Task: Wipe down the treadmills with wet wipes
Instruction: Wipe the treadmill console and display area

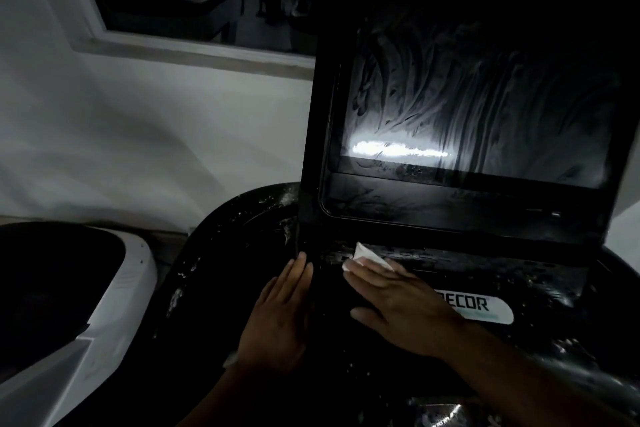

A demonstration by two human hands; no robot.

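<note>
The black glossy treadmill console (pixel 214 305) is standing before a pale wall, its smeared dark screen (pixel 485 107) tilting upward. The right hand (pixel 398 305) is pressing flat, grip uncurled, on a white wet wipe (pixel 369 255) at the slotted strip below the screen. The wipe is lying lengthwise along the strip, with a corner pointing toward the screen. The left hand (pixel 277 315) is resting flat just beside it, holding nothing.

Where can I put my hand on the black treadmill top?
Free: the speckled black plastic console left of the left hand, and the stretch right of the white oval logo badge. Crowded: below the smeared screen, where the right hand presses the white wipe.
</note>
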